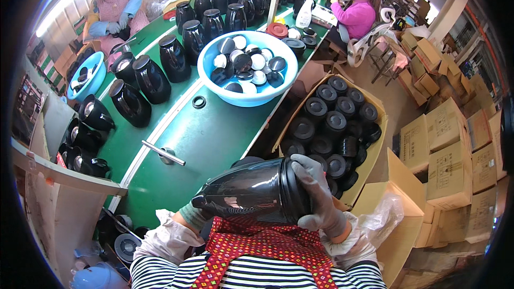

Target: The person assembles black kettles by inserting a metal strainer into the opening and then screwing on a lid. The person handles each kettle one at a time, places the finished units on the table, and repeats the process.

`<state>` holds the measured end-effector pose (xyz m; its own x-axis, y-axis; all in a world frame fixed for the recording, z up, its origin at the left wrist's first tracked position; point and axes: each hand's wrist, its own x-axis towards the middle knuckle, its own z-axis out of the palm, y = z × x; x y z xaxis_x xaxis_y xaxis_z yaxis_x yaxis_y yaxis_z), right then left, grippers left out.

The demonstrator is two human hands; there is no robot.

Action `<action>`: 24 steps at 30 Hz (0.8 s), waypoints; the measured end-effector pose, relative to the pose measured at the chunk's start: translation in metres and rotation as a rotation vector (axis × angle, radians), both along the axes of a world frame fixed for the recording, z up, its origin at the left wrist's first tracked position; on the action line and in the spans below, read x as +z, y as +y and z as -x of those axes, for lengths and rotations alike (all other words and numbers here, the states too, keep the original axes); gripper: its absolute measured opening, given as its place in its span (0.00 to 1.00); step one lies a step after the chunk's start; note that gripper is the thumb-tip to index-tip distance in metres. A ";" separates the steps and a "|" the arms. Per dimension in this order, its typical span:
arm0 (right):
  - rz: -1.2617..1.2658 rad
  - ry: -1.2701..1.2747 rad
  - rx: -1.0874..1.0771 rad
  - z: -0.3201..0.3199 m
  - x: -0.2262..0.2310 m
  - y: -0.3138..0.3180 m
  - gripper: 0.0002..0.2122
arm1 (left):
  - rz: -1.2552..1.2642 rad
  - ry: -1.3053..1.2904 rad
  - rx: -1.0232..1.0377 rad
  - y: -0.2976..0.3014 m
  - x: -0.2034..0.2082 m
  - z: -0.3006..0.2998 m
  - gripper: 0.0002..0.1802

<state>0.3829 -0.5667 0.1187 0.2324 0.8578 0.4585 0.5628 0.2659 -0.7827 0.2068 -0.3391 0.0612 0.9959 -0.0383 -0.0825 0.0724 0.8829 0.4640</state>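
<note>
A glossy black jug (pixel 243 188) lies on its side in front of my apron, its wide end to the right. My right hand (pixel 316 190), in a grey glove, is closed round the black round base (pixel 293 190) at that wide end, thumb low and fingers over the top. My left hand (pixel 194 215) comes up under the jug's narrow end and holds it; the jug hides its fingers. The base sits against the jug's end; I cannot tell how tightly.
A green worktable (pixel 214 128) bears several upright black jugs (pixel 152 79), a blue basin (pixel 247 99) of black and white lids, a black ring (pixel 198 101) and a metal rod (pixel 163 152). At right stands a carton (pixel 381 128) of black bases, with stacked boxes (pixel 450 171) beyond. Two people (pixel 357 13) sit farther off.
</note>
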 end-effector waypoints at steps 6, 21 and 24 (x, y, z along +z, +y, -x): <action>0.089 0.609 -0.149 0.009 -0.007 0.002 0.40 | -1.250 0.020 0.441 0.045 -0.081 0.043 0.40; -0.035 0.221 -0.237 0.009 0.006 -0.005 0.47 | -0.828 -0.014 0.313 0.038 -0.098 0.018 0.30; -0.067 0.157 -0.189 0.005 -0.001 -0.009 0.50 | -0.106 0.071 0.067 0.014 -0.073 0.001 0.30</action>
<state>0.3780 -0.5759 0.1181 0.4587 0.7611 0.4587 0.4807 0.2217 -0.8484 0.2057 -0.3247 -0.0118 0.9874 0.0411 -0.1530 0.0506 0.8333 0.5506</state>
